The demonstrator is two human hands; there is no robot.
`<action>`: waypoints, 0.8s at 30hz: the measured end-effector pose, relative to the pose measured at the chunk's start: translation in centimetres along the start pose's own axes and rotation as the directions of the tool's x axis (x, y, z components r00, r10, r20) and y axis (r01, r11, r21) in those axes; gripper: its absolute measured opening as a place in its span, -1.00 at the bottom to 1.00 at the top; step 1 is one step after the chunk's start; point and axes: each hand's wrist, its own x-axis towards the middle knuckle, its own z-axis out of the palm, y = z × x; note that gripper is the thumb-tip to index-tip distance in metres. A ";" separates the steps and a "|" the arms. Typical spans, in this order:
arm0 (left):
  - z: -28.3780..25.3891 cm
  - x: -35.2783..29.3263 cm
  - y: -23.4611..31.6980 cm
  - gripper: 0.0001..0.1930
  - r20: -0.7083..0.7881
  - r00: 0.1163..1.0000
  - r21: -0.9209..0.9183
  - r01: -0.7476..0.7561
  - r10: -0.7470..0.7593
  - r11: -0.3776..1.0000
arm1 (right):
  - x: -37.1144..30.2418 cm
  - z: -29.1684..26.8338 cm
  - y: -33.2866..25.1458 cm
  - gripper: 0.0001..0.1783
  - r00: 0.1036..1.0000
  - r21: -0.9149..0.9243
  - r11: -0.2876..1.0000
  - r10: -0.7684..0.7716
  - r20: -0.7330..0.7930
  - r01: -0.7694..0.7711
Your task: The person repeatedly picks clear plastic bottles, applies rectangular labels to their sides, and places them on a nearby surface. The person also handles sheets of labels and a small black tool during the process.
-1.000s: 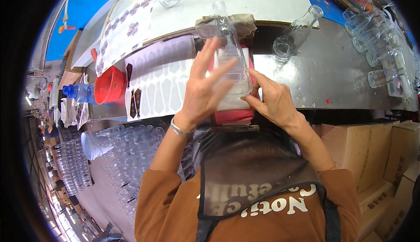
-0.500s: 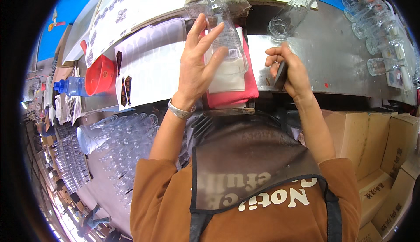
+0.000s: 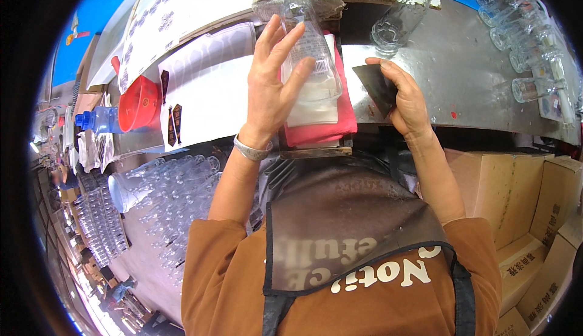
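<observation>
A clear glass bottle (image 3: 322, 84) with small print on its side lies on a pink cloth (image 3: 348, 102) and white paper, its neck across a folded grey rag (image 3: 327, 0). My left hand (image 3: 268, 87), fingers stretched and spread, is at the bottle's left side; whether it touches the glass I cannot tell. In my right hand (image 3: 410, 99) is a thin dark flat scraper (image 3: 375, 85), pinched between thumb and fingers to the right of the cloth. Beyond that hand a second clear bottle (image 3: 404, 20) is on the metal table.
White sheets with dark tie-shaped decals (image 3: 174, 124) lie to the left, beside a red container (image 3: 138, 104) and a blue-capped bottle (image 3: 100, 120). Several glass bottles (image 3: 534, 89) line the far right. Cardboard boxes (image 3: 498, 190) stand below right; many bottles (image 3: 173, 193) are below left.
My right hand has turned the scraper, so its broad face now shows and points up and left. My left hand and the bottle have barely moved.
</observation>
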 end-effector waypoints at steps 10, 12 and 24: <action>-0.1 0.0 -0.3 -0.48 0.015 1.000 -0.023 0.010 -0.009 1.000 | -0.3 0.1 0.0 -0.65 1.000 -0.006 1.000 0.008 0.016 -0.008; -0.2 -0.1 -0.3 -0.47 0.017 1.000 -0.047 0.024 -0.023 0.999 | -0.3 0.1 -0.1 -0.65 0.999 -0.016 1.000 -0.009 0.032 0.009; 0.1 -0.5 0.0 -0.46 -0.003 1.000 -0.033 0.005 -0.005 0.999 | 2.3 2.5 -2.4 -0.58 0.950 -0.212 0.940 -0.222 0.218 0.269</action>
